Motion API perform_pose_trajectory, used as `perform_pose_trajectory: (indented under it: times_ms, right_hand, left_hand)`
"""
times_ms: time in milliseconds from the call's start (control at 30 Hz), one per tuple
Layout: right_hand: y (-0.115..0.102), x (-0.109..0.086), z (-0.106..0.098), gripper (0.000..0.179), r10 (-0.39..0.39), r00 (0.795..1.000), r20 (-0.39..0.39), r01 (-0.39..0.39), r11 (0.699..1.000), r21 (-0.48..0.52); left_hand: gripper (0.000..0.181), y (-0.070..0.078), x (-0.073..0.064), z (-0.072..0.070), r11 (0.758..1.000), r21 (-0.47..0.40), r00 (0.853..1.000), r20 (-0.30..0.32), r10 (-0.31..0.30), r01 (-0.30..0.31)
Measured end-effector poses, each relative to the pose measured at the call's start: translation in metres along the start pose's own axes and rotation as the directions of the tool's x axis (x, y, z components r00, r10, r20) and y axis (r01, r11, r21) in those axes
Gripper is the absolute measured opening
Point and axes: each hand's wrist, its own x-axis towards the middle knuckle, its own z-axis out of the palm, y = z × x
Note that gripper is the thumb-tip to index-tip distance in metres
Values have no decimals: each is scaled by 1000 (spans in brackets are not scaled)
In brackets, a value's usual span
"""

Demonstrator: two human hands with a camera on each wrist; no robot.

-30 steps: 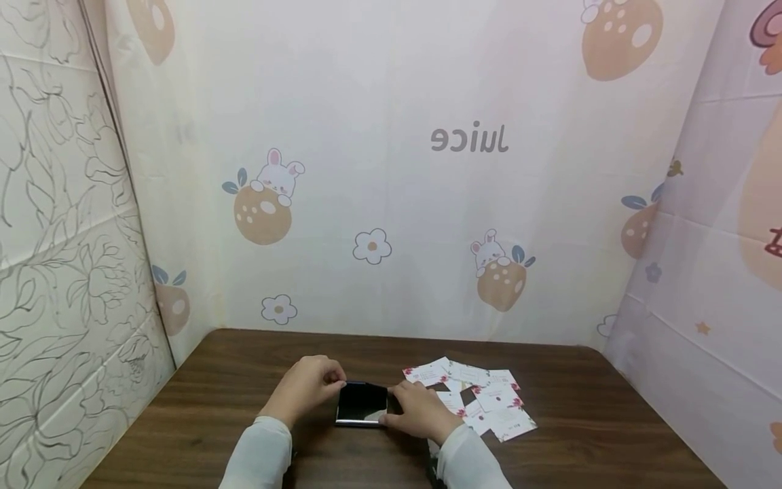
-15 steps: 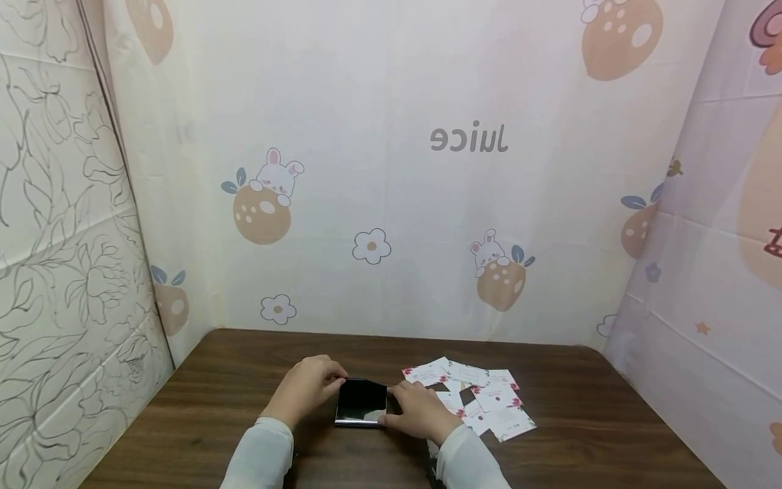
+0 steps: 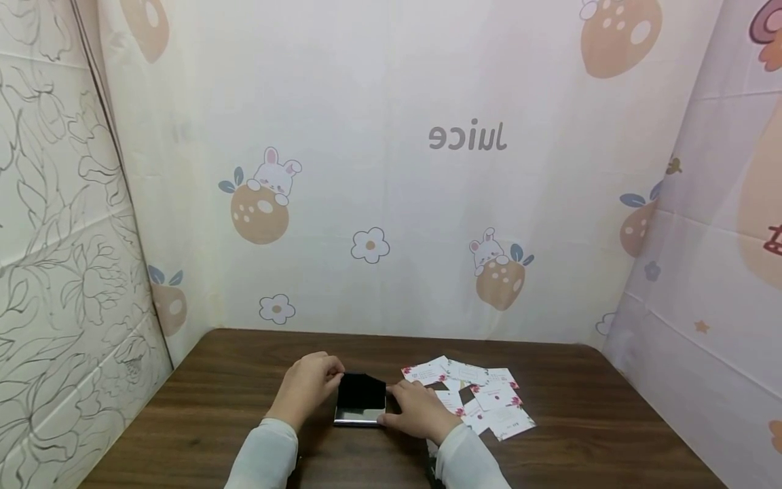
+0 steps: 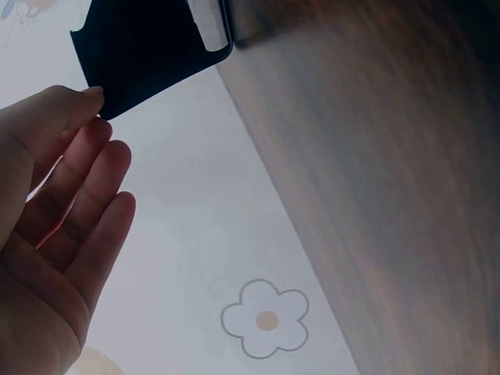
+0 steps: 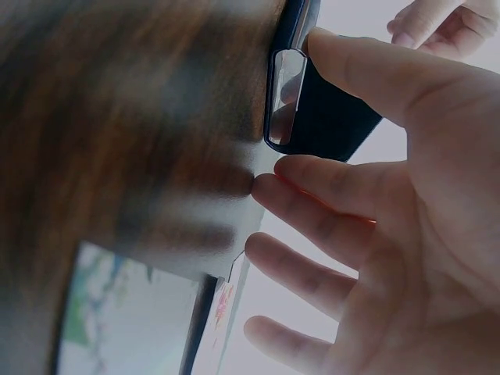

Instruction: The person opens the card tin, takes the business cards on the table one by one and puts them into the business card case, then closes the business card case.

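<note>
A slim card case (image 3: pixel 359 415) with a silvery rim and a black flap-like lid (image 3: pixel 360 392) lies on the table between the hands. In the head view my left hand (image 3: pixel 307 386) is at the lid's far left corner. Thumb and forefinger pinch that corner in the left wrist view, where the lid (image 4: pixel 144 51) stands tilted up. My right hand (image 3: pixel 418 411) steadies the case from its right side. Seen from the right wrist, its thumb rests on the near edge of the case (image 5: pixel 281 129), the forefinger lies by the far corner, and the other fingers are spread.
Several white cards with red flower prints (image 3: pixel 489 397) lie overlapping to the right of the case, close past the right hand. The brown wooden table (image 3: pixel 232 407) ends at a printed cloth wall (image 3: pixel 379 292) behind it; more cloth hangs on both sides.
The lid of the card case has swung upward, its far edge rising with the left hand's pinch. The right hand stays at the case's right side, and the cards lie as before.
</note>
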Motion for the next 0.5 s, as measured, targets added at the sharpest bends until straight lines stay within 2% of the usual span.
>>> perform_pose_trajectory:
  times_ms: [133, 233, 333, 500]
  right_hand:
    - [0, 0, 0, 60, -3, 1000, -4, 3, 1000, -7]
    - [0, 0, 1, 61, -3, 1000, -5, 3, 1000, -11]
    - [0, 0, 1, 61, -2, 1000, -6, 2, 1000, -12]
    - [0, -1, 2, 61, -8, 1000, -7, 8, 1000, -17]
  left_hand:
    - [7, 1, 0, 0, 1000, 13, 1000, 0, 10, -10]
    - [18, 0, -1, 0, 1000, 6, 999, 26, 20, -21]
    - [31, -2, -3, 1, 1000, -25, 995, 95, 18, -16]
    - [52, -6, -5, 5, 999, -52, 976, 216, 7, 4]
